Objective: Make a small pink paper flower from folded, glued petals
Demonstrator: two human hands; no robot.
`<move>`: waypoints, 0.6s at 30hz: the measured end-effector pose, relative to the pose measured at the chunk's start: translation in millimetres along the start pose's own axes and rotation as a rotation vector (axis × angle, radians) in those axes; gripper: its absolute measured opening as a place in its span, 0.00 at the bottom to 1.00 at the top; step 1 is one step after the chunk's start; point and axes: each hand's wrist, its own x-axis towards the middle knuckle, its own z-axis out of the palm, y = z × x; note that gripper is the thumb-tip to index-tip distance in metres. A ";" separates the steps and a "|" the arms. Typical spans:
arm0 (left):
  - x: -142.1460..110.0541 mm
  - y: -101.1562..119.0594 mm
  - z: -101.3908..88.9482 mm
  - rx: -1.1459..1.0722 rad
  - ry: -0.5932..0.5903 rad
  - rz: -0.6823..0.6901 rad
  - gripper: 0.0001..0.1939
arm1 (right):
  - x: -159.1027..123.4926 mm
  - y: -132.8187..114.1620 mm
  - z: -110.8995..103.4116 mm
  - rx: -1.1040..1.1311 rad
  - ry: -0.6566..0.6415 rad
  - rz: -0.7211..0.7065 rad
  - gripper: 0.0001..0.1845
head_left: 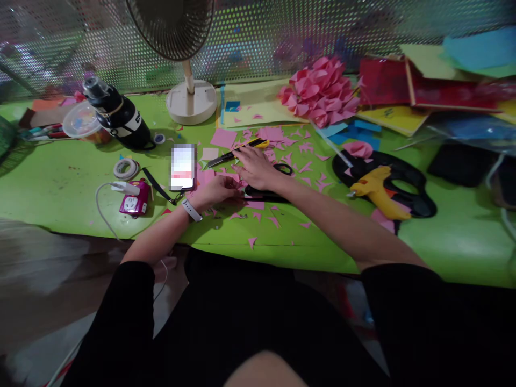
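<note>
My left hand [217,191], with a white watch band on the wrist, rests on the green table [60,183] with its fingers curled on a small piece of pink paper [233,184]. Just beyond it, my right hand [253,165] lies flat, fingers stretched out to the left over pink paper scraps. Its fingertips are next to a yellow utility knife [242,149]. Black scissors [271,189] lie under and beside my right wrist. Pink paper offcuts [300,161] are strewn all around both hands.
A phone [183,166] lies left of my hands, near a magenta power socket [135,200], a tape roll [126,168] and a black bottle [121,115]. A fan base [191,102] stands behind. To the right are a pink paper flower [320,91], a yellow glue gun [377,188] and stacked coloured paper [403,86].
</note>
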 end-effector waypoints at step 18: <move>-3.0 2.6 1.6 -0.008 -0.008 -0.055 0.06 | -2.5 -11.4 -5.3 -0.073 -0.064 0.049 0.36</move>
